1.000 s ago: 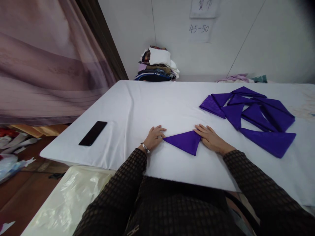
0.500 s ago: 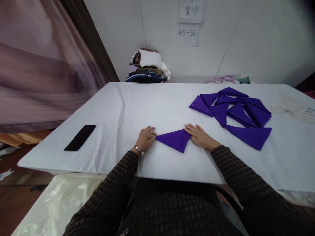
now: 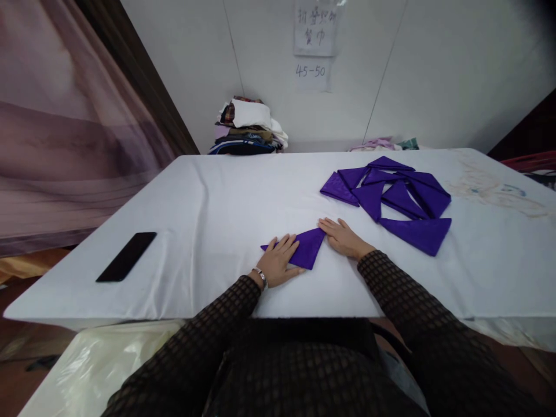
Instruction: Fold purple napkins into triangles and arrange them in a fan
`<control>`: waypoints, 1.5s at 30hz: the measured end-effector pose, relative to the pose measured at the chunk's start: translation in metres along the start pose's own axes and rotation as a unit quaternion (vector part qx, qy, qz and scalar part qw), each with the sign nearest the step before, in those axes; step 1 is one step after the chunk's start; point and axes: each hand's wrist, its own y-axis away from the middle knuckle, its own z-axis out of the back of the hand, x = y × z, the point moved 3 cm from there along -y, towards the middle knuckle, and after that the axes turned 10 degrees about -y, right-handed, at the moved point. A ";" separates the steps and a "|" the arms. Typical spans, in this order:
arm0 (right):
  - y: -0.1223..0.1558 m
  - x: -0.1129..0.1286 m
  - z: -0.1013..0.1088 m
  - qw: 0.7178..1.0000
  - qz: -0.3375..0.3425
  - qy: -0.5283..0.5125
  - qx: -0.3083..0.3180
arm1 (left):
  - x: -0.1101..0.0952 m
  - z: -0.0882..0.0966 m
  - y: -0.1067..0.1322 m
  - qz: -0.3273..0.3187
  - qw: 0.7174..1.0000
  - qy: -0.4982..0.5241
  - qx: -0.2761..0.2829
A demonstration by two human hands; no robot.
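Observation:
A purple napkin (image 3: 309, 248), folded into a narrow triangle, lies flat on the white table in front of me. My left hand (image 3: 280, 262) is spread out on top of it, fingers apart, covering its left-middle part; the pointed left tip shows past the fingers. At the napkin's upper right corner rests my right hand (image 3: 341, 236), palm down with the fingers stretched out, fingertips touching the cloth's edge. To the right and farther back, several more folded purple napkins (image 3: 417, 234) lie overlapping in a loose ring.
A black phone (image 3: 125, 257) lies on the left of the white table (image 3: 243, 197). Behind the far edge stands a stack of folded clothes (image 3: 249, 124). Handwritten paper signs (image 3: 315, 29) hang on the wall. A curtain (image 3: 78, 133) hangs at the left.
My left hand has moved right, from the napkin's left tip onto its middle. The right hand stays at the upper right corner. The view has shifted slightly.

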 end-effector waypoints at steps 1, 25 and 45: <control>0.001 -0.005 0.000 1.000 -0.010 0.001 -0.006 | 0.001 0.001 0.000 0.001 1.000 0.002 0.001; 0.005 0.017 0.003 0.962 0.013 -0.236 -0.135 | 0.037 0.039 -0.019 0.191 0.949 0.249 -0.032; 0.008 0.031 0.012 0.982 -0.171 0.053 -0.061 | 0.030 0.023 -0.035 0.147 0.980 -0.035 -0.126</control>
